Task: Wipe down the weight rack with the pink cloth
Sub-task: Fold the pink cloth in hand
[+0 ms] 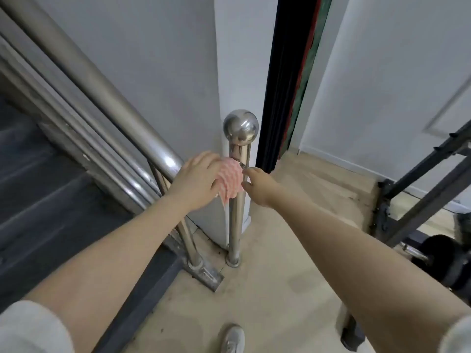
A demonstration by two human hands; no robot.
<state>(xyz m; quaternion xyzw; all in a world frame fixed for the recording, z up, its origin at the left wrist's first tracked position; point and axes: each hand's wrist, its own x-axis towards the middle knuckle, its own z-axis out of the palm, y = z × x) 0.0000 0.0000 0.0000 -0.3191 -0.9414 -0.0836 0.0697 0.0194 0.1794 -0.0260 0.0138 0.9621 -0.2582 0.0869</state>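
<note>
A pink-and-white patterned cloth (231, 180) hangs at the shiny steel post (237, 225) of a stair railing, just below its ball top (240, 126). My left hand (196, 183) lies over the cloth from the left, fingers curved around it. My right hand (256, 186) reaches in from the right and pinches the cloth's edge against the post. The black metal weight rack (423, 192) stands at the far right, apart from both hands.
A steel handrail (96, 80) slopes down from the upper left to the post, with dark stairs (38, 189) beyond it. A black dumbbell (438, 253) lies under the rack. A white wall corner (229, 72) and a dark door frame (283, 85) stand behind the post. My shoe (233, 338) is on the beige floor.
</note>
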